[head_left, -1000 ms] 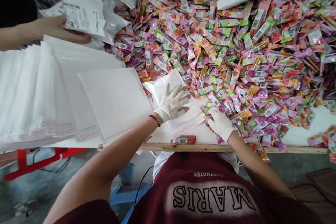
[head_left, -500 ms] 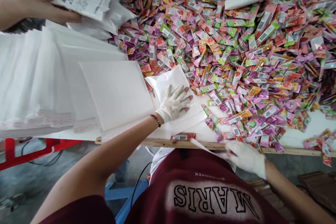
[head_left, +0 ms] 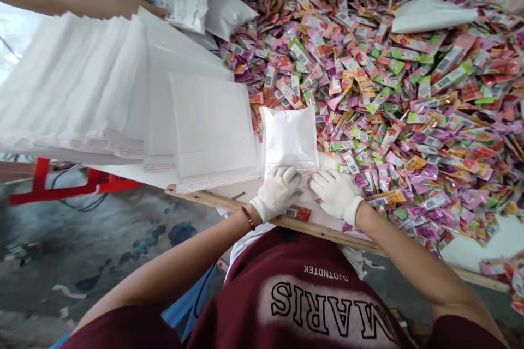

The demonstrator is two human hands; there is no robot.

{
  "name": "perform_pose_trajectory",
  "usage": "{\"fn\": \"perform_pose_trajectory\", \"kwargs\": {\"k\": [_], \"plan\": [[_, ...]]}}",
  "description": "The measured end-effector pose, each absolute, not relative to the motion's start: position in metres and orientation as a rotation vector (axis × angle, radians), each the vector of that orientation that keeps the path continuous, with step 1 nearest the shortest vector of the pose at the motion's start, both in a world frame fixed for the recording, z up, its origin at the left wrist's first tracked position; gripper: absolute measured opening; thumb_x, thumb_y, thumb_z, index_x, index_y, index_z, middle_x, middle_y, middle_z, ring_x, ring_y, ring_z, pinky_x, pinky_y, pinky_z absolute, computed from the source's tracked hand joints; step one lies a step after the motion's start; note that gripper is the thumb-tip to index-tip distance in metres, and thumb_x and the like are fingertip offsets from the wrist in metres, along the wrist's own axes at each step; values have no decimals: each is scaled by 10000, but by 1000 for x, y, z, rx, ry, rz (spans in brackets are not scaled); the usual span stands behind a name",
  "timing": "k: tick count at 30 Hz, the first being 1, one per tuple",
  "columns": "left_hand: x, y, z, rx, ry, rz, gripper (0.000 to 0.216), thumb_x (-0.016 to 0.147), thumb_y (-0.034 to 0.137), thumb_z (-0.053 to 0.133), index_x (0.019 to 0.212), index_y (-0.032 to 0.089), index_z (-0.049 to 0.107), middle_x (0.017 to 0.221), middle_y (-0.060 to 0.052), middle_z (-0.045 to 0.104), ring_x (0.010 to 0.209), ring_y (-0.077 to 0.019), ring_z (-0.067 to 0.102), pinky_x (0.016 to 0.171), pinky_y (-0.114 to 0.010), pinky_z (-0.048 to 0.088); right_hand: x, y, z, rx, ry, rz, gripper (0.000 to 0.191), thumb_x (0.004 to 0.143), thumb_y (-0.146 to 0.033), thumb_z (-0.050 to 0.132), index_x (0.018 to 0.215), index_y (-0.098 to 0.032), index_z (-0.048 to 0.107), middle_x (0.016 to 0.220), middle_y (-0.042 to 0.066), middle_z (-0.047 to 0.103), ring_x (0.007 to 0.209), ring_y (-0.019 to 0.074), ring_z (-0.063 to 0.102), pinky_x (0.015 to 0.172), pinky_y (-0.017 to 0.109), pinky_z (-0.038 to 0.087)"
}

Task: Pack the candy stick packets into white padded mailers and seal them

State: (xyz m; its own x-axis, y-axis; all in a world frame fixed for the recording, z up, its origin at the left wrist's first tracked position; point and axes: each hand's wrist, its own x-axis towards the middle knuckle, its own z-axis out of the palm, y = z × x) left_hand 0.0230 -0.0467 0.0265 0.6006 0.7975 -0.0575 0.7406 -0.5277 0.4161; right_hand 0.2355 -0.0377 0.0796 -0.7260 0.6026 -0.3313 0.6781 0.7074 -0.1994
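A white padded mailer (head_left: 290, 133), plump and glossy, lies on the table in front of me, its near edge folded across. On the left end of that fold rests my left hand (head_left: 277, 193), in a white glove, fingers laid over the edge. My right hand (head_left: 336, 192), gloved too, reaches the mailer's near right corner with its fingers stretched out flat. Between the two hands, a red candy sachet (head_left: 298, 212) with a barcode lies by the table edge. What the mailer contains is hidden.
Flat white mailers (head_left: 82, 82) are fanned in a thick stack at left, with a single mailer (head_left: 213, 131) on top nearest me. Loose colourful sachets (head_left: 393, 103) heap across the right and back. Another person's hand (head_left: 135, 6) touches a labelled parcel (head_left: 186, 0). A wooden edge (head_left: 204, 199) borders the table.
My right hand has come up from the table edge, without the white strip it held, to the mailer. My left hand has slid to the mailer's near edge, which is now folded.
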Motion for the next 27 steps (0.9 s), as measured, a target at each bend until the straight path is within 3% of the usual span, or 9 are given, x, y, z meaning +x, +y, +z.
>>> {"fn": "perform_pose_trajectory", "kwargs": {"k": [3,8,13,16,20,23,27], "plan": [[-1,-65,36,2361,1242,160,427,806,408,652,1157,167,616,1215,-141,583,1143,-321,529,966,-471,476,239,-30,69,917,2666,-429,435,857,-215,545,1260,-58,596,1306,204,593,1197,333,506,1040,487,365],[-25,-71,43,2330,1237,78,261,801,308,609,1018,164,621,1221,-147,577,1134,-301,549,972,-441,482,249,-32,72,841,2683,-446,515,842,-351,616,1276,-75,582,1308,199,584,1175,333,489,1041,497,350],[-30,-62,45,2304,1156,68,295,739,313,645,991,171,589,1199,-137,603,1062,-277,596,922,-411,506,254,-27,64,928,2769,-544,280,839,-141,536,1085,-113,665,1168,164,658,1109,278,538,990,439,383],[-39,-53,41,2230,1180,97,267,761,267,610,1012,182,576,1100,-101,651,928,-229,633,810,-350,514,259,-17,64,1127,2745,-819,175,859,-169,514,938,-154,669,967,100,690,960,231,583,908,374,414],[-51,-32,35,2037,1290,265,144,887,302,497,913,191,586,833,-41,666,723,-167,616,666,-278,460,257,1,70,1412,2529,-1058,148,879,-245,508,898,-186,642,845,35,673,786,177,576,733,282,405],[-51,-19,32,1872,1351,406,218,905,358,473,809,183,559,712,-10,619,648,-141,570,621,-248,419,248,14,71,1630,2348,-1025,166,891,-316,505,872,-201,623,724,0,632,650,156,532,611,265,343],[-40,-12,23,1668,1548,563,201,853,360,527,750,187,536,727,-23,619,691,-159,573,670,-271,435,232,30,60,1774,2238,-829,153,885,-311,511,891,-215,630,808,30,692,742,182,598,634,271,342]]}}
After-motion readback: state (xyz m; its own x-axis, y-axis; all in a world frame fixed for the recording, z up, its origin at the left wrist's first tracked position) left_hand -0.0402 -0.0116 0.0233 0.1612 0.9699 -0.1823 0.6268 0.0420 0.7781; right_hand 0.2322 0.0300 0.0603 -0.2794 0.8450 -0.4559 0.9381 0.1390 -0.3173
